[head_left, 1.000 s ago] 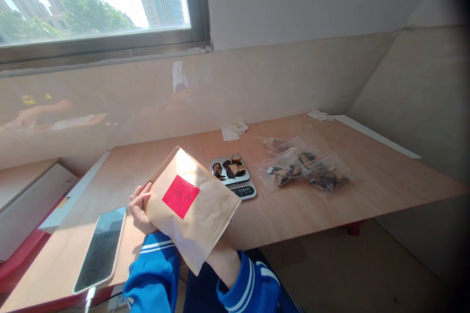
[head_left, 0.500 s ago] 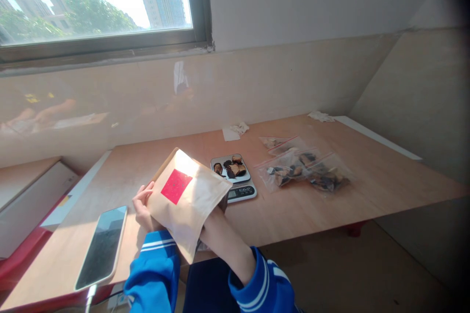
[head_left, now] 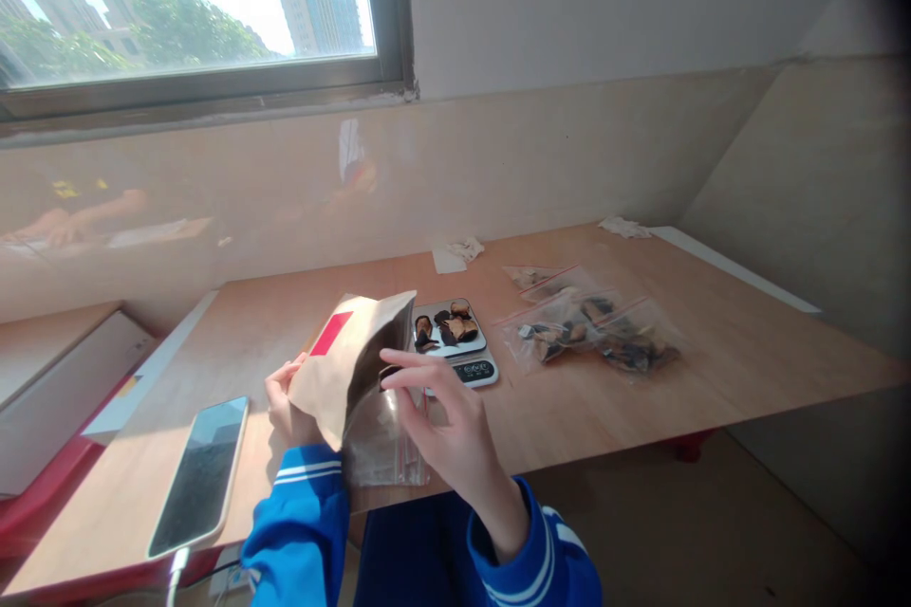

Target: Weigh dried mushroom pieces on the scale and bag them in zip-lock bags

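Observation:
My left hand [head_left: 288, 398] is wrapped around the side of a kraft paper bag [head_left: 324, 389] with a red label. The bag is tilted, its open mouth facing right. Just outside that mouth, my right hand [head_left: 445, 408] pinches a small dark dried piece [head_left: 387, 379] between thumb and fingertips. Beyond the hand, a white kitchen scale [head_left: 450, 349] carries several dried brown-and-black pieces [head_left: 459, 327] on its platform. Empty-looking clear zip bags [head_left: 388, 455] lie at the table edge beneath the right hand. What is inside the paper bag is hidden.
Clear zip bags of dried pieces [head_left: 598, 332] lie right of the scale. A phone [head_left: 200, 474] with a white cable rests at left. White paper [head_left: 448, 260] and crumpled tissue [head_left: 624, 227] sit near the wall. The table's front edge [head_left: 604, 445] runs close to me.
My right hand has come out of the paper bag with a small dark piece. The bag has turned, its mouth now showing toward the right. The clear zip bags below are uncovered.

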Demonstrator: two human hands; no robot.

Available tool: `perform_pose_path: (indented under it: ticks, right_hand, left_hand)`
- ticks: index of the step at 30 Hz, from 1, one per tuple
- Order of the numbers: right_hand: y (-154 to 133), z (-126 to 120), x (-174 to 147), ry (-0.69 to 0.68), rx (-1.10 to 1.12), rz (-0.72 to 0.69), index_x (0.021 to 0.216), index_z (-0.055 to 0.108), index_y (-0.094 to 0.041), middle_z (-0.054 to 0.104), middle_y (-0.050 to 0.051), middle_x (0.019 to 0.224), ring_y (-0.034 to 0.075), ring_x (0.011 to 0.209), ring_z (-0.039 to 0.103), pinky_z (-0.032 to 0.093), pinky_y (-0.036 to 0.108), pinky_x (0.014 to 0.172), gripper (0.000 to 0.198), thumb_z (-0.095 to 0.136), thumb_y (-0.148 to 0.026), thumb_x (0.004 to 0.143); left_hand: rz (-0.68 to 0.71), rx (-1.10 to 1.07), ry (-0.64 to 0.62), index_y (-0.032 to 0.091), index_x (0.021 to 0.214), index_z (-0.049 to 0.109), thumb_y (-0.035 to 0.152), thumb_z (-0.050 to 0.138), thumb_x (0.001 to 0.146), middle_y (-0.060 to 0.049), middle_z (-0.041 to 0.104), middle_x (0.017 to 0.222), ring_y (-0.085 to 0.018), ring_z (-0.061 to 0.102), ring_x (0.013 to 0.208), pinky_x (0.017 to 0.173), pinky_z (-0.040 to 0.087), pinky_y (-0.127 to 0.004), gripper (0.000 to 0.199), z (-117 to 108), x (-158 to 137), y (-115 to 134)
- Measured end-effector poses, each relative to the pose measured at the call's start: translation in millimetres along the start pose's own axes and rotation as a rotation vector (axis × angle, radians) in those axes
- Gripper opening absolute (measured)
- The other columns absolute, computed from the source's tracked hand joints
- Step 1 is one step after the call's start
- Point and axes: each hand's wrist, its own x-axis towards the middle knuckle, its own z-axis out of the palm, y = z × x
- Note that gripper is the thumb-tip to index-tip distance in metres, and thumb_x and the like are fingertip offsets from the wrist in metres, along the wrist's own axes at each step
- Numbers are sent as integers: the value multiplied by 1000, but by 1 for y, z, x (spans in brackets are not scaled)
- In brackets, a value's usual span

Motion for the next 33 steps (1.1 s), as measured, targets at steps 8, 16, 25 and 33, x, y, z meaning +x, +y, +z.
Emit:
perform_pose_path:
  ticks: [8,16,25,33]
  right_hand:
    - [60,-23,-6,254,-181,166,118,55,-21,62,9,118,20,108,60,51,38,94,31,53,-16,88]
    - [118,-27,-25,205,-375,297,109,57,-18,65,10,107,22,100,62,52,40,89,25,49,-16,86]
    - [144,-14,-36,118,-459,268,114,60,-19,65,11,110,21,107,60,50,39,94,34,42,-10,87]
    - [147,-12,-39,141,-479,195,117,57,-19,58,11,122,22,118,51,44,44,100,33,41,-11,89]
  left_hand:
    - [-265,353,-23,22,114,51,60,60,70,-10,68,96,-33,64,89,73,49,-44,58,-4,4,2]
    - [-326,562,-179,22,112,48,68,50,74,-13,69,100,-34,66,92,74,49,-43,60,-3,9,7]
    - [-336,595,-196,25,110,47,73,44,74,-13,69,102,-35,65,95,77,49,-43,60,-3,9,6]
    - [-324,582,-203,24,110,46,79,44,68,-14,69,98,-38,65,94,75,48,-45,69,-3,11,2]
